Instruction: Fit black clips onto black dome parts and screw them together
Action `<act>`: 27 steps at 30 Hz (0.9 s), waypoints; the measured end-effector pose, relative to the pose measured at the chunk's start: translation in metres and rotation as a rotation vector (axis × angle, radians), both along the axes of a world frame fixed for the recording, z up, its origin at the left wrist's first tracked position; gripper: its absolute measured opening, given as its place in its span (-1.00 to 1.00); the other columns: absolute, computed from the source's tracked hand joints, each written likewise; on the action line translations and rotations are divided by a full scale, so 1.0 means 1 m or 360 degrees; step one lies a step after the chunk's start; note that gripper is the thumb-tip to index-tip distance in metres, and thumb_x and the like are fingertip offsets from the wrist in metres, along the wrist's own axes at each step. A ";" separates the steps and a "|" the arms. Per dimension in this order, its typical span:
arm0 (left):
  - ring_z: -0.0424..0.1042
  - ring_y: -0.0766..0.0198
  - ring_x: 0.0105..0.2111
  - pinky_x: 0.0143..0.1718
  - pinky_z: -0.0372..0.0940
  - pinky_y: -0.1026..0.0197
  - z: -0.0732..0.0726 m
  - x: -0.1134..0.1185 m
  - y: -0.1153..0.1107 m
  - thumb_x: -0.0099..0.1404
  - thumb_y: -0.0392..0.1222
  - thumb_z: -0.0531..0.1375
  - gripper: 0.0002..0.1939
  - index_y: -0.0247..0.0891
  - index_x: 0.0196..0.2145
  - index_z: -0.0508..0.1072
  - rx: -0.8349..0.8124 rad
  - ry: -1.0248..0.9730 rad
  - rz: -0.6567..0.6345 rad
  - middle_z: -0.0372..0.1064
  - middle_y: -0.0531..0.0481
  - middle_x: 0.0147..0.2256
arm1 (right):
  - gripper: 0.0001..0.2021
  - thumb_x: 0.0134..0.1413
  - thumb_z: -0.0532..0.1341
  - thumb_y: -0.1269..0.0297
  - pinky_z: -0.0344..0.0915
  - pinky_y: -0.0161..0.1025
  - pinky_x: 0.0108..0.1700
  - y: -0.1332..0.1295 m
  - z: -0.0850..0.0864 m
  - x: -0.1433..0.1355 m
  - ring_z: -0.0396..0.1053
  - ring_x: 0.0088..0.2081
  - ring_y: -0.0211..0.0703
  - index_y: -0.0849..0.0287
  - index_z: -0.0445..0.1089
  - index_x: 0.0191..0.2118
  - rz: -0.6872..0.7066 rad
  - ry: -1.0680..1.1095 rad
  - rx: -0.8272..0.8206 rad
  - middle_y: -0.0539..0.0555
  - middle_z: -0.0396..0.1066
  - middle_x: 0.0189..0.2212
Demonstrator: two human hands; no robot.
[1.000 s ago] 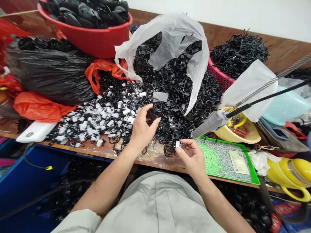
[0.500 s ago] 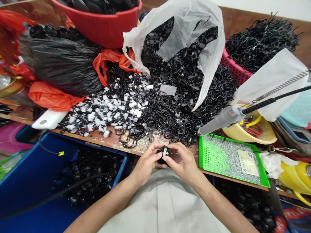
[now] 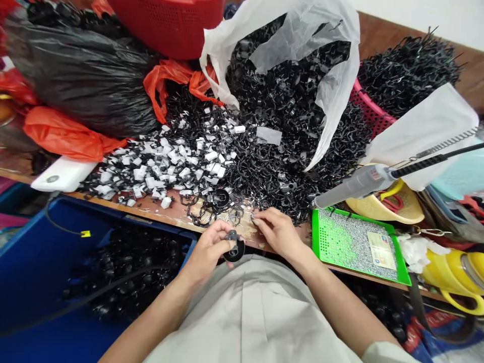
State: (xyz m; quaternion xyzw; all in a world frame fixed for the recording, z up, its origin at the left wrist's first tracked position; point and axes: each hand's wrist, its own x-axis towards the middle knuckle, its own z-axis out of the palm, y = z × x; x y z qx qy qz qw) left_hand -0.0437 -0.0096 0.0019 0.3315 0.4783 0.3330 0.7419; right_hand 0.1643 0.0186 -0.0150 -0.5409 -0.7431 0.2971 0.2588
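Observation:
My left hand (image 3: pixel 207 252) pinches a round black plastic part (image 3: pixel 235 250) between thumb and fingers, just above my lap at the bench's front edge. A smaller dark piece stands up on top of that part. To its right, my right hand (image 3: pixel 278 232) reaches over the bench, thumb and fingertips together beside the loose black clips (image 3: pixel 278 179). Whatever those fingertips hold is too small to make out. Thin pale pins (image 3: pixel 245 222) lie scattered on the wood between the hands. Another round black part (image 3: pixel 220 198) rests a little behind them.
White-capped black pieces (image 3: pixel 166 166) are heaped at left. A green tray (image 3: pixel 315 237) of small metal screws with a card stands at right, below a hanging grey electric screwdriver (image 3: pixel 351 186). A blue bin (image 3: pixel 34 282) of black parts sits below left. A white plastic bag (image 3: pixel 336 106) arches over the clips.
My hands have come apart. The left has moved left with the round part; the right has let go of it and shifted up to the bench. The white piece between them no longer shows.

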 end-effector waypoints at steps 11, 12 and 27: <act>0.40 0.37 -0.64 -0.69 0.31 0.31 -0.001 0.019 0.000 0.17 -0.17 0.22 -0.70 -0.19 -0.15 0.25 0.0141 0.0067 0.0079 0.35 0.08 -0.30 | -0.84 0.17 0.15 0.31 0.16 -0.32 -0.41 -0.003 0.032 -0.020 0.23 -0.47 -0.27 0.13 0.23 -0.43 -0.0205 0.0088 0.0111 -0.06 0.26 -0.53; 0.42 0.35 -0.59 -0.69 0.32 0.32 -0.002 0.022 0.002 0.17 -0.17 0.22 -0.71 -0.19 -0.16 0.26 0.0172 0.0074 0.0104 0.35 0.06 -0.29 | -0.84 0.15 0.16 0.33 0.14 -0.33 -0.44 -0.010 0.033 -0.022 0.22 -0.49 -0.29 0.13 0.21 -0.45 -0.0193 0.0162 0.0051 -0.07 0.25 -0.54; 0.40 0.28 -0.35 -0.46 0.42 0.28 -0.001 0.019 0.005 0.10 -0.19 0.32 -0.69 -0.24 -0.24 0.31 0.0299 0.0113 0.0198 0.42 -0.03 -0.27 | -0.70 0.19 0.16 0.26 0.31 -0.33 -0.34 -0.021 0.040 -0.012 0.35 -0.38 -0.27 0.09 0.39 0.04 0.0296 0.0428 -0.0401 0.04 0.44 -0.29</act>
